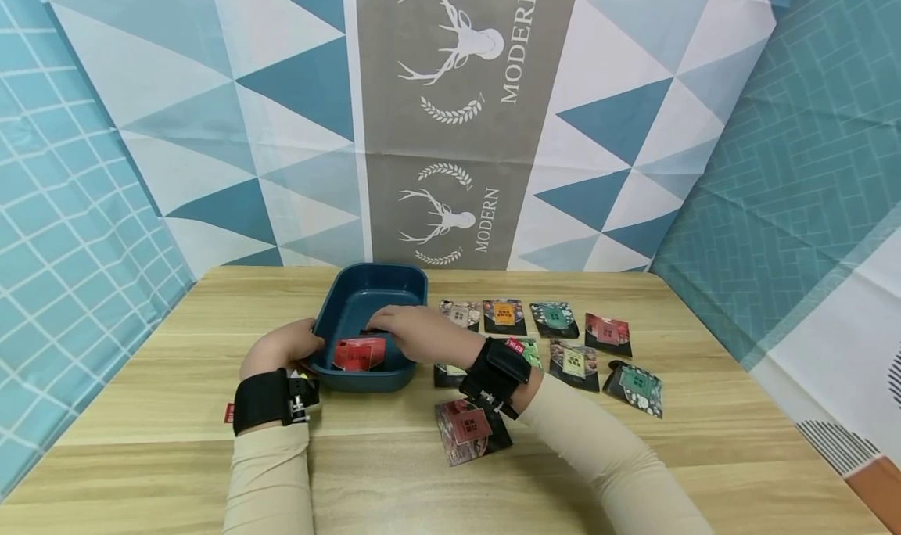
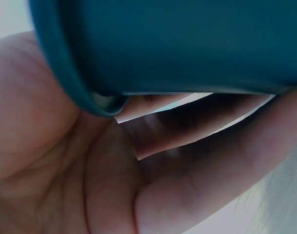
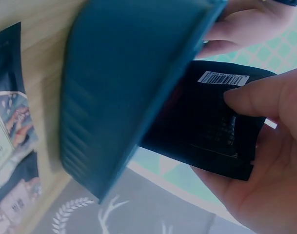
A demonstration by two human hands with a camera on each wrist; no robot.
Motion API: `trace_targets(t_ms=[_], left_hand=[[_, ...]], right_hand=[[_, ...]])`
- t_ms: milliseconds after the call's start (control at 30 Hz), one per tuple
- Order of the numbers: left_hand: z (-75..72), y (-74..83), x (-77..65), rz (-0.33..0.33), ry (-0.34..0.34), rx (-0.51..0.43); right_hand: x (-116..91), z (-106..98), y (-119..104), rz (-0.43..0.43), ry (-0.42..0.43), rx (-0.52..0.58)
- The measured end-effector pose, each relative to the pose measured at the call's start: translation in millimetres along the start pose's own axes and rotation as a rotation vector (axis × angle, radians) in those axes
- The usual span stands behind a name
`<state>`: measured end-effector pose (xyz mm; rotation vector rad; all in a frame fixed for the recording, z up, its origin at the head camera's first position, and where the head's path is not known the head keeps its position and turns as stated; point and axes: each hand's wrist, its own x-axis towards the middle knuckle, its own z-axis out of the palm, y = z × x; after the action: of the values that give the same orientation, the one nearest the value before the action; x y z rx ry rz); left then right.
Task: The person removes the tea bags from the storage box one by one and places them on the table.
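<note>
A deep blue tub [image 1: 366, 381] stands on the table left of centre. My left hand [image 1: 281, 346] grips its left side; in the left wrist view the tub's rim [image 2: 65, 73] sits between thumb and curled fingers. A red packet [image 1: 359, 355] lies inside the tub. Over the tub, my right hand [image 1: 422, 333] pinches a flat black-backed packet [image 3: 202, 122]. Its barcode side shows in the right wrist view, with the thumb pressed near the barcode. From the head view only a thin dark edge of this packet appears at the fingertips.
Several packets lie in loose rows right of the tub, including a red one [image 1: 608, 333], a yellow-labelled one [image 1: 574, 363] and a green-labelled one [image 1: 637, 386]. Another packet [image 1: 454, 441] lies nearer the front, beside the right wrist. A patterned cloth [image 1: 436, 152] hangs behind the wooden table [image 1: 394, 472].
</note>
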<state>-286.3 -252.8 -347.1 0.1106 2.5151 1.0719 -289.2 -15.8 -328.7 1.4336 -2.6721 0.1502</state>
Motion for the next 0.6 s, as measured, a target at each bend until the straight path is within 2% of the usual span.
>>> trace_targets(t_ms=[133, 267, 433, 600], left_hand=[[0.2, -0.7, 0.2, 0.000, -0.001, -0.010], [0.8, -1.1, 1.0, 0.002, -0.004, -0.017], [0.7, -0.9, 1.4, 0.000, 0.002, -0.012], [-0.7, -1.9, 0.7, -0.010, 0.009, -0.001]], right_hand=[[-10, -7, -3, -0.026, 0.010, -0.035], [-27, -19, -2, -0.003, -0.002, -0.012], [-56, -31, 8, 0.041, 0.007, 0.005], [-87, -28, 19, 0.048, 0.006, -0.005]])
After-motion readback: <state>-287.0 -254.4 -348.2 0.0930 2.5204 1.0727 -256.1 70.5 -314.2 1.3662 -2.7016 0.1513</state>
